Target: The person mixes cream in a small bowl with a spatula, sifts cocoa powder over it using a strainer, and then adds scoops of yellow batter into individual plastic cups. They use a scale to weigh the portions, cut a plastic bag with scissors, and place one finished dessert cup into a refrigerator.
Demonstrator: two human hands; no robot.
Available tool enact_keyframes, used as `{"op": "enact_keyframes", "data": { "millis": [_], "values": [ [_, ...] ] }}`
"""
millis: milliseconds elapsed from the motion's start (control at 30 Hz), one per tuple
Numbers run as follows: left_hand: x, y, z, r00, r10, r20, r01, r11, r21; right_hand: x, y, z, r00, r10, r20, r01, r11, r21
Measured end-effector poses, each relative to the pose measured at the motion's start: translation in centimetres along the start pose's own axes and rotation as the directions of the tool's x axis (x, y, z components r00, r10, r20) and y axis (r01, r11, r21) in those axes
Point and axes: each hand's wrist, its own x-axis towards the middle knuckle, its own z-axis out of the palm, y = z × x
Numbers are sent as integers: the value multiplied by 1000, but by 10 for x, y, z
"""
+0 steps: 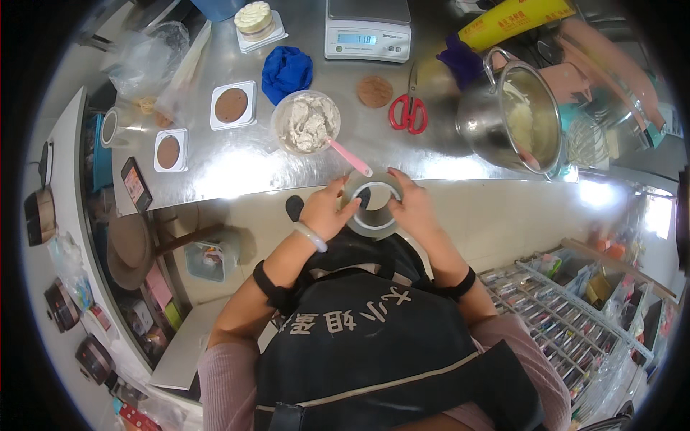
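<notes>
Roll (372, 230) held at near edge of table (248, 161); left hand (325, 212) and right hand (415, 208) pinch opposite sides. Judged light, fairly stiff, slick-faced; best gripped by both flanks, thumbs near the bore

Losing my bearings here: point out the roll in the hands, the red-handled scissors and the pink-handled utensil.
Roll (374, 231): head view, lower band of the ring.
Red-handled scissors (411, 93): head view, between blades and handles.
Pink-handled utensil (350, 157): head view, middle of handle.
</notes>
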Motion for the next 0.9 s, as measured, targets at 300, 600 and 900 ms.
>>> {"op": "enact_keyframes", "data": {
  "millis": [300,600,900],
  "values": [
    [24,-104,-58,897,-417,-148,288,804,-520,10,21,-22,983,147,-111,-138,987,79],
    [22,-127,-48,967,-156,-202,30,855,-519,34,13,18,927,357,-118,-306,898,318],
    [-25,-160,-71,912,-252,-322,82,884,-460,48,2,58,833,549,-67,-410,694,591]
  ]
}}
